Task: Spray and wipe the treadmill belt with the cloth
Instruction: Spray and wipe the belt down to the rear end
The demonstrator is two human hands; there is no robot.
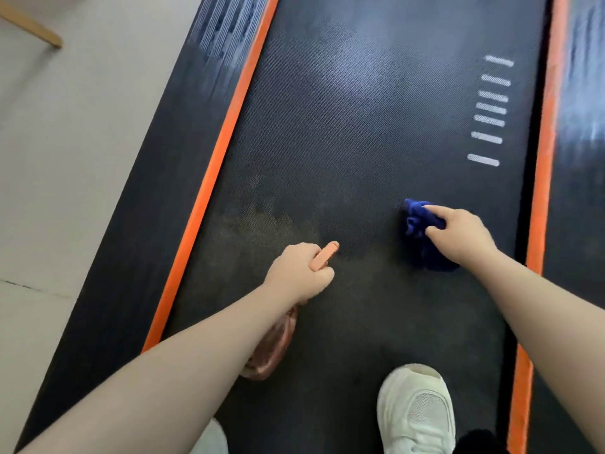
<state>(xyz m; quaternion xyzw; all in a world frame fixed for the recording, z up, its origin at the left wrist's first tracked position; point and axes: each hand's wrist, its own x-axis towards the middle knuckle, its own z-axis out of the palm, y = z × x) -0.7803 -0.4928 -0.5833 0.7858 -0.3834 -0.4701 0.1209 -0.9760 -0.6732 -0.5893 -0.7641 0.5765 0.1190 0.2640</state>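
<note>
I see the treadmill belt filling most of my view, dark and finely textured, running away from me between two orange strips with dark side rails outside them. A pale, dull patch lies on the belt just ahead of my left hand, and a brighter sheen shows farther up. A column of short white bars is printed near the belt's right edge. Pale floor lies to the left of the treadmill, with a wooden leg in the far corner.

My white shoe stands on the belt at the bottom of the view, right of centre.

My left hand is curled round the top of the spray bottle, whose pinkish clear body hangs below my wrist, partly hidden by the forearm. Its orange nozzle sticks out past my fingers, pointing forward over the belt.

My right hand presses the blue cloth onto the belt, right of centre and below the white bars. Its fingers curl over the bunched cloth, gripping it, with folds showing in front of and beneath the hand.
</note>
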